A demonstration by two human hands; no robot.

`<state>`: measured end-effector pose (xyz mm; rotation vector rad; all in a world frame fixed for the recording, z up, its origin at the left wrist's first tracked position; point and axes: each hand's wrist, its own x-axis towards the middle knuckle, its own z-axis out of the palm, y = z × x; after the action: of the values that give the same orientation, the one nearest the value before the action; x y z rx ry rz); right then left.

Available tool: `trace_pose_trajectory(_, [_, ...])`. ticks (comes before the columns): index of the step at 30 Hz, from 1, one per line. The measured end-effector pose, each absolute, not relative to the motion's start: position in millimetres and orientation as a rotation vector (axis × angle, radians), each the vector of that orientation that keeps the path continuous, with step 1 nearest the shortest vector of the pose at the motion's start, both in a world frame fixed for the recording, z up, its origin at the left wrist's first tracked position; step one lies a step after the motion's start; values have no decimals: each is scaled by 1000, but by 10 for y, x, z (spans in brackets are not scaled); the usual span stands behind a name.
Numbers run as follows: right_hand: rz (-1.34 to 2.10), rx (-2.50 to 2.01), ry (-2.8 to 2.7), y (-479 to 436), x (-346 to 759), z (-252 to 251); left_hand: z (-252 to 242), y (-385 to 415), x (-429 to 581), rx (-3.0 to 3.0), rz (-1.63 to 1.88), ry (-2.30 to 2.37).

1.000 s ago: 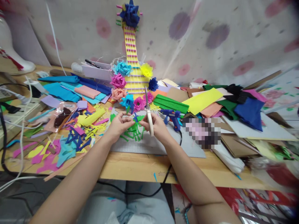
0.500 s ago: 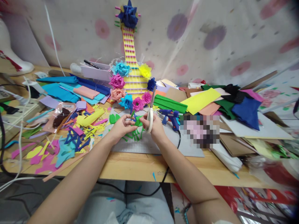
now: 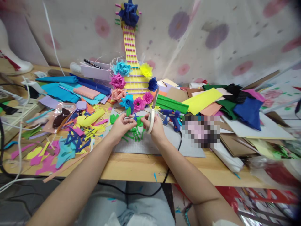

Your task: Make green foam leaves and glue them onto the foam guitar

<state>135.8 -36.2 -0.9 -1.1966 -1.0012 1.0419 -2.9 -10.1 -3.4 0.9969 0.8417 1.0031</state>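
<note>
My right hand (image 3: 155,127) is closed round the white handles of a pair of scissors (image 3: 152,110), blades pointing up and away. My left hand (image 3: 122,125) pinches a small green foam piece (image 3: 139,121) held between both hands, over a grey cutting mat (image 3: 150,144). Green foam scraps (image 3: 131,135) lie under the hands. Behind them leans a yellow foam guitar (image 3: 134,69) decked with paper flowers.
A blue glue gun (image 3: 172,116) lies right of my right hand, its black cord dropping over the wooden table's front edge (image 3: 131,171). Colourful foam scraps (image 3: 68,141) cover the left. Stacked foam sheets (image 3: 225,103) and cardboard fill the right. White cables hang at far left.
The scissors tilted from leaning left to leaning right, and both hands shifted slightly up and away with the green piece between them.
</note>
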Motion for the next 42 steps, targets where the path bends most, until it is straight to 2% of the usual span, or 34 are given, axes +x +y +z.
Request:
trace_pose_trajectory(13, [1232, -1253, -1120, -378, 1313, -84, -2, -94, -54, 803, 1043, 797])
trace_pose_trajectory(19, [1169, -1189, -1027, -386, 1304, -58, 39, -117, -61, 735, 954, 733])
trace_pose_trajectory(31, [1246, -1237, -1114, -401, 1279, -69, 12, -124, 7, 754, 1077, 763])
trace_pose_trajectory(33, [1152, -1358, -1300, -416, 1358, -30, 13, -126, 2, 762, 1098, 782])
trace_pose_trajectory(38, [589, -1661, -1875, -512, 1637, 153, 17, -105, -25, 812, 1226, 852])
trace_pose_trajectory(42, [464, -1753, -2102, -569, 1706, 191, 10, -78, -42, 804, 1294, 899])
